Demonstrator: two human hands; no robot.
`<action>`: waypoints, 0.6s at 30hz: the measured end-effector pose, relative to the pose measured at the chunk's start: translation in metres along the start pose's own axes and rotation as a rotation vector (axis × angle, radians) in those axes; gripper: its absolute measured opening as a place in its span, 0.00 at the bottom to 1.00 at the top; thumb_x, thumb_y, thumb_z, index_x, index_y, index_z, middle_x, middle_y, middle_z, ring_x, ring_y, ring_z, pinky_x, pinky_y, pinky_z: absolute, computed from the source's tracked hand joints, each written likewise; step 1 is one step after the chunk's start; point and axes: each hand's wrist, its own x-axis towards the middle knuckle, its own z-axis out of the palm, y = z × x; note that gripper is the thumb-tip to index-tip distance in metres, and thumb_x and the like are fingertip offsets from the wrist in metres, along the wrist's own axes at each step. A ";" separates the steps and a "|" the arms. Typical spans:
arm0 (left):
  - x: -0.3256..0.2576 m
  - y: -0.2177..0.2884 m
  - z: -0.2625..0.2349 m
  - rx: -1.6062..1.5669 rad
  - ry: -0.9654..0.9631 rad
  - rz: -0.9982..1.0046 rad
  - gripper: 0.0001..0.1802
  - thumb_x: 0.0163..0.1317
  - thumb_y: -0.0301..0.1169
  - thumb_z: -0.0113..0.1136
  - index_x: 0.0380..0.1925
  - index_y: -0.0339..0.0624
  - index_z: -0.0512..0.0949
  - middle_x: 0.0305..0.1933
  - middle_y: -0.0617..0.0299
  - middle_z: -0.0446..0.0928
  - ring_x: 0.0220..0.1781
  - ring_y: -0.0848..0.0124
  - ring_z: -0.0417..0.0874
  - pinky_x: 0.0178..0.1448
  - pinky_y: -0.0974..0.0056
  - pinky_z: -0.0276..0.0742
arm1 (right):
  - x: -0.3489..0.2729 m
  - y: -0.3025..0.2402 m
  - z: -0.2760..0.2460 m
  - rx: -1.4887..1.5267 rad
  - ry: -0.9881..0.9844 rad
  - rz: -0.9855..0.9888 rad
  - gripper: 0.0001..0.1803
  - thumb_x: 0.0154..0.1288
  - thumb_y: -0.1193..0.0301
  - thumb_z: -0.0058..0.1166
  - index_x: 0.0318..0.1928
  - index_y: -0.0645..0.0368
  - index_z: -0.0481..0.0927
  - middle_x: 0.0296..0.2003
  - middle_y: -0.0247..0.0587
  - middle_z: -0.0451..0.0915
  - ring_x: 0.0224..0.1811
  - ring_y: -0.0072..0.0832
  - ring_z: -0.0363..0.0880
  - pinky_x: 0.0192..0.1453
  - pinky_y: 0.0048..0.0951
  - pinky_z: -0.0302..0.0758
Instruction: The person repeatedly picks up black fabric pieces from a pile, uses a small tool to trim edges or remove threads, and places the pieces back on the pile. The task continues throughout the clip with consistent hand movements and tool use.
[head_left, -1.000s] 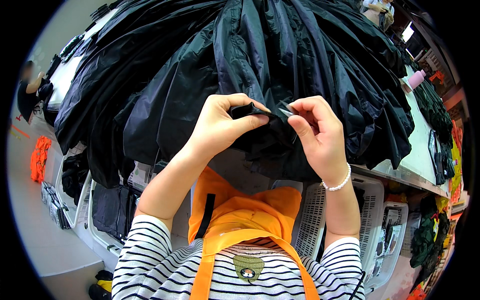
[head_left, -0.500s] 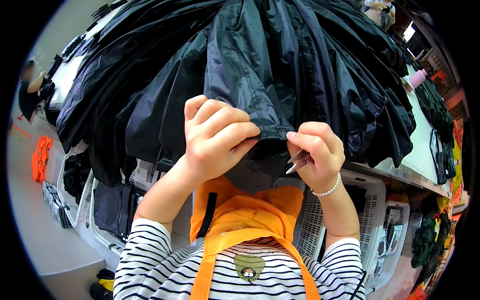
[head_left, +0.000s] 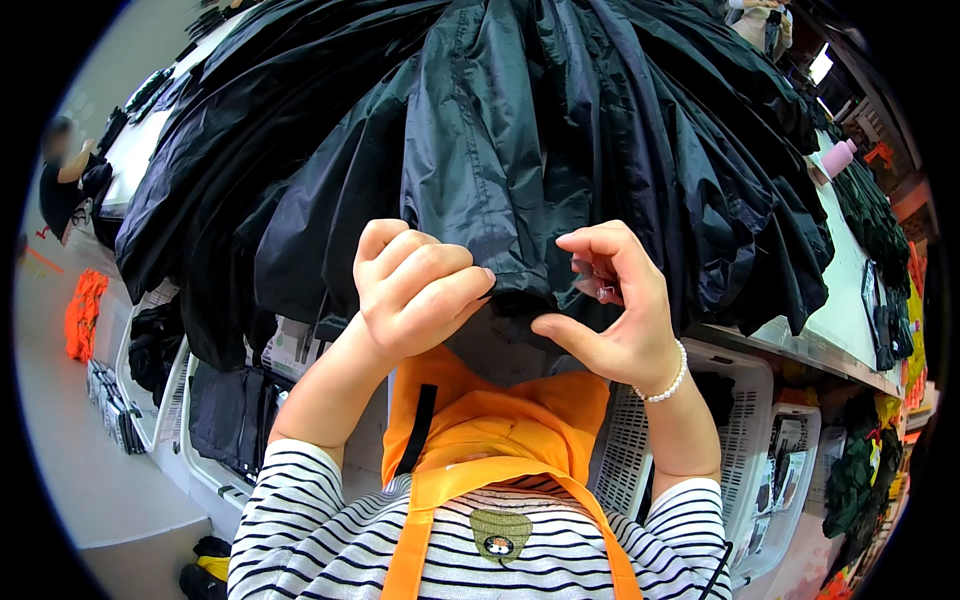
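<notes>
A large heap of shiny black garments (head_left: 350, 190) spreads over the table before me. One tube-like end of black cloth (head_left: 480, 200), perhaps a sleeve or trouser leg, hangs toward me with a stitched hem (head_left: 522, 282). My left hand (head_left: 415, 290) is closed, pinching the left corner of that hem between thumb and forefinger. Just right of the hem, my right hand (head_left: 630, 310) has its thumb and forefinger spread, off the cloth. Small metal thread snips (head_left: 590, 280) are tucked inside that hand, blurred and partly covered by its fingers.
White plastic baskets (head_left: 748, 420) stand under the table at the right, and a basket with folded black goods (head_left: 228, 415) at the left. A pink bottle (head_left: 838, 158) is on the white tabletop (head_left: 850, 320). One person (head_left: 62, 190) works far left, another (head_left: 765, 22) far right.
My right hand has let go of the hem's right corner and opened its thumb and forefinger. The snips have turned within it. My left hand has shifted slightly left and toward me, still pinching.
</notes>
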 end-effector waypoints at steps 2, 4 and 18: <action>-0.002 -0.001 -0.001 0.005 0.011 0.003 0.18 0.35 0.27 0.69 0.31 0.48 0.77 0.27 0.69 0.76 0.23 0.71 0.73 0.37 0.65 0.63 | 0.003 0.000 0.003 -0.039 0.025 -0.030 0.26 0.47 0.69 0.74 0.47 0.59 0.77 0.34 0.31 0.72 0.27 0.16 0.64 0.31 0.17 0.65; -0.007 -0.002 -0.001 0.005 0.033 -0.005 0.19 0.34 0.27 0.69 0.31 0.48 0.76 0.27 0.68 0.76 0.23 0.71 0.73 0.38 0.65 0.63 | 0.005 -0.002 0.003 -0.024 0.006 -0.033 0.23 0.48 0.72 0.73 0.45 0.59 0.79 0.32 0.30 0.72 0.25 0.15 0.63 0.30 0.16 0.65; -0.005 0.004 0.000 0.055 0.011 -0.082 0.20 0.30 0.26 0.68 0.30 0.49 0.79 0.34 0.66 0.80 0.24 0.76 0.75 0.39 0.66 0.60 | 0.010 -0.001 0.033 0.072 0.102 -0.058 0.08 0.53 0.83 0.62 0.33 0.61 0.79 0.27 0.32 0.73 0.21 0.16 0.65 0.25 0.17 0.63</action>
